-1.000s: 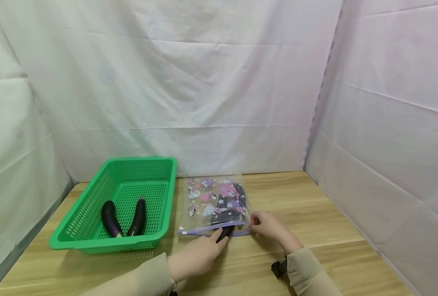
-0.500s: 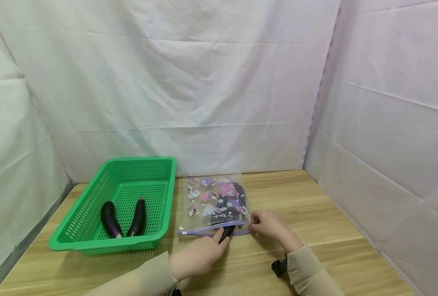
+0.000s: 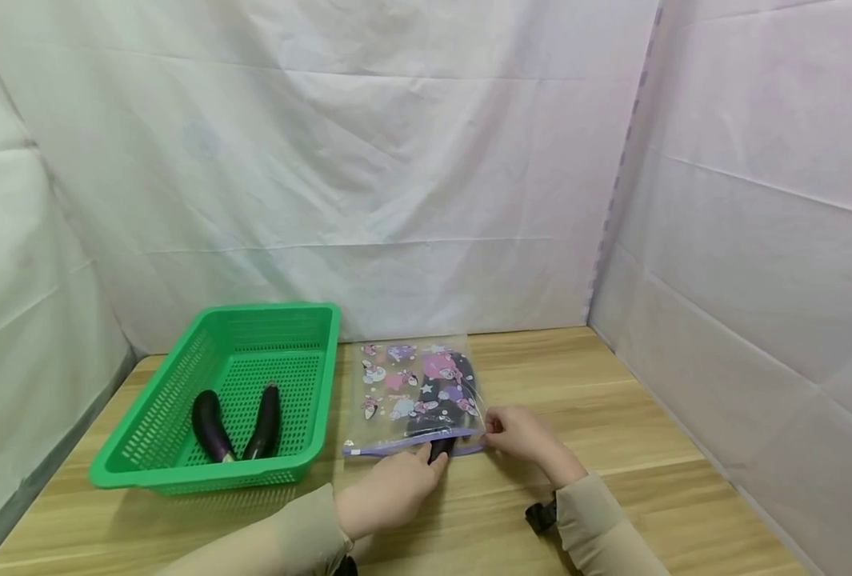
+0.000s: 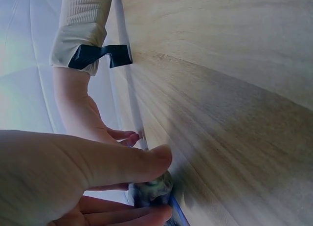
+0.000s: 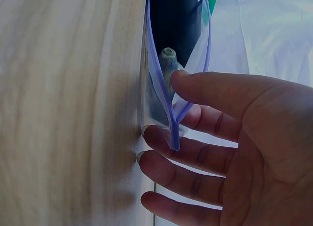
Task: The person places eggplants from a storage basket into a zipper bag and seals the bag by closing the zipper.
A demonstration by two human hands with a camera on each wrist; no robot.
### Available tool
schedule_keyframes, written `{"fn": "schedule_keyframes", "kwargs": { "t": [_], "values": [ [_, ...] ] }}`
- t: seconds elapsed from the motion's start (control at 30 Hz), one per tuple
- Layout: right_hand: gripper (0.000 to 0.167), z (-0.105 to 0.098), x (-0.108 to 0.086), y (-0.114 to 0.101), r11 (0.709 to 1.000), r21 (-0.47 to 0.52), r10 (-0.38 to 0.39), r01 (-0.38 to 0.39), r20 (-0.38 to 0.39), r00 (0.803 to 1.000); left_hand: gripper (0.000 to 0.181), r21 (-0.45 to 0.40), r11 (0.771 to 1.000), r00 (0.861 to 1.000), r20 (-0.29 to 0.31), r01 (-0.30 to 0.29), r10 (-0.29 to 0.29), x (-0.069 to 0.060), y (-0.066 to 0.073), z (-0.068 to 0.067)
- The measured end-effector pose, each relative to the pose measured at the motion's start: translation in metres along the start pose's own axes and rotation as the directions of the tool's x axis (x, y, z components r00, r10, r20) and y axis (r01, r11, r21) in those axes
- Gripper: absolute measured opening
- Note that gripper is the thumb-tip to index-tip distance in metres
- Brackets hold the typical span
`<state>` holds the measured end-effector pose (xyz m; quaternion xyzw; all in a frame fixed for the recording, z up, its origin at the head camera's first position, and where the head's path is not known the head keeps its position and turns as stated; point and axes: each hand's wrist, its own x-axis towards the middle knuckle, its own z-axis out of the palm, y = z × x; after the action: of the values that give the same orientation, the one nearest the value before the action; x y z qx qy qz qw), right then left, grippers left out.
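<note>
A clear zip bag (image 3: 390, 428) printed with pink and purple cartoon figures lies flat, its purple-edged mouth facing me. Inside it, on the right side, dark eggplant shapes show through the film. My left hand (image 3: 390, 492) grips the near end of an eggplant (image 3: 442, 449) that sticks out of the mouth; the left wrist view shows thumb and fingers on either side of that end (image 4: 151, 191). With thumb and fingers, my right hand (image 3: 522, 436) holds the bag's right corner. The right wrist view shows the purple zip edges (image 5: 173, 123) parted, with an eggplant's stem end (image 5: 168, 59) between them.
Left of the bag stands a green plastic basket (image 3: 334, 360) with two eggplants, one curved (image 3: 212, 424) and one straighter (image 3: 266, 424). White cloth walls (image 3: 411, 176) enclose the wooden table (image 3: 598, 392) at the back and sides.
My left hand has shifted slightly forward and right, and a little less of the eggplant shows outside the bag's mouth. The right hand keeps its place at the corner.
</note>
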<state>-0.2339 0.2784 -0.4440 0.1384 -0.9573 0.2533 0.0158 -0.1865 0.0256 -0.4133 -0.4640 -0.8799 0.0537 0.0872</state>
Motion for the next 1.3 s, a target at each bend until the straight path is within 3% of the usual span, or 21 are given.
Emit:
{"fn": "schedule_keyframes", "kwargs": {
  "t": [0.17, 0.37, 0.6, 0.87, 1.1, 1.3],
  "values": [
    [0.020, -0.001, 0.002, -0.001, 1.000, -0.005, 0.004, -0.004, 0.001, 1.000, 0.047, -0.024, 1.000, 0.999, -0.030, -0.015, 0.014, 0.004, -0.004, 0.001],
    [0.019, 0.000, 0.002, -0.003, 1.000, -0.006, 0.008, -0.008, 0.004, 1.000, 0.057, -0.061, 0.998, 1.000, -0.007, 0.023, -0.024, 0.011, -0.008, 0.005],
    [0.020, 0.004, 0.000, -0.002, 1.000, 0.010, 0.003, -0.003, 0.007, 1.000, 0.060, -0.040, 0.999, 1.000, -0.018, 0.022, -0.023, 0.015, -0.010, 0.012],
    [0.021, 0.002, 0.000, -0.003, 0.999, 0.029, 0.018, -0.018, 0.004, 1.000, 0.052, -0.026, 0.999, 0.997, -0.077, 0.020, -0.022, 0.010, -0.010, 0.017],
    [0.021, 0.000, 0.001, -0.004, 1.000, 0.014, 0.023, -0.023, 0.001, 1.000, 0.046, -0.067, 0.997, 1.000, -0.011, 0.022, -0.023, -0.001, -0.006, 0.012],
    [0.022, 0.000, 0.000, -0.003, 1.000, 0.007, 0.030, -0.030, 0.002, 1.000, 0.046, -0.036, 0.999, 1.000, -0.007, 0.016, -0.016, -0.001, -0.005, 0.010]
  ]
}}
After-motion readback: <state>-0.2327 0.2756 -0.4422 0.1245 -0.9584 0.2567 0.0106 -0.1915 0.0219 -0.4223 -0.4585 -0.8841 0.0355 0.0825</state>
